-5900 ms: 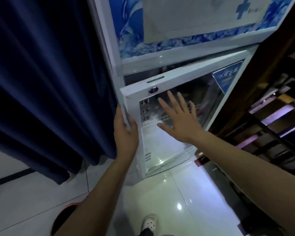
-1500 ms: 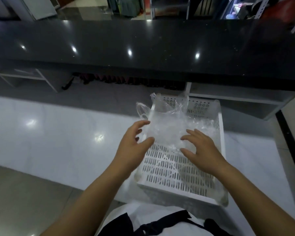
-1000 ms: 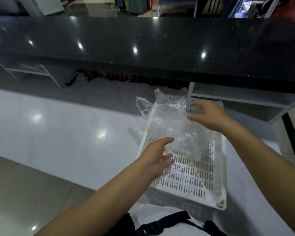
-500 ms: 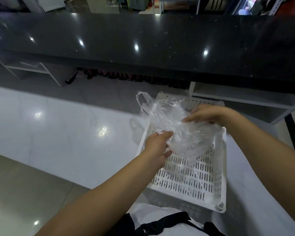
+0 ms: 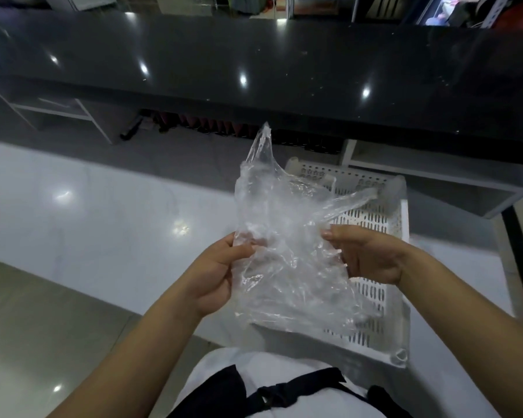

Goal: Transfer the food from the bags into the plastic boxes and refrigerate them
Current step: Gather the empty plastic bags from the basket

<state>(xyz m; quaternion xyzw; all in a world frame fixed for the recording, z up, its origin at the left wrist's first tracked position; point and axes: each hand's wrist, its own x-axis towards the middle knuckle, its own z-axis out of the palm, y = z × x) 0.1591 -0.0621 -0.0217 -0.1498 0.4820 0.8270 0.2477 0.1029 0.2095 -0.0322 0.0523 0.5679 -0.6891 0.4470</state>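
Head view: clear plastic bag [image 5: 287, 251] held up over white slotted crate [image 5: 384, 300], w/ black counter [image 5: 254, 64] beyond. Left hand [image 5: 215, 279] pinches bag's left edge, thumb on top; right hand [image 5: 372, 257] grips right side, fingers curled into the film. Bag looks empty, v. light, limp, crinkly, prob. slippery & easy to tear. Best hold: bunch film or take the handle loops, not a flat panel.

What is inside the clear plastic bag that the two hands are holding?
No food shows inside the clear plastic bag: it looks empty and crumpled, held by the left hand and the right hand. Through it the white slotted crate shows. Its thick folds may hide small scraps.
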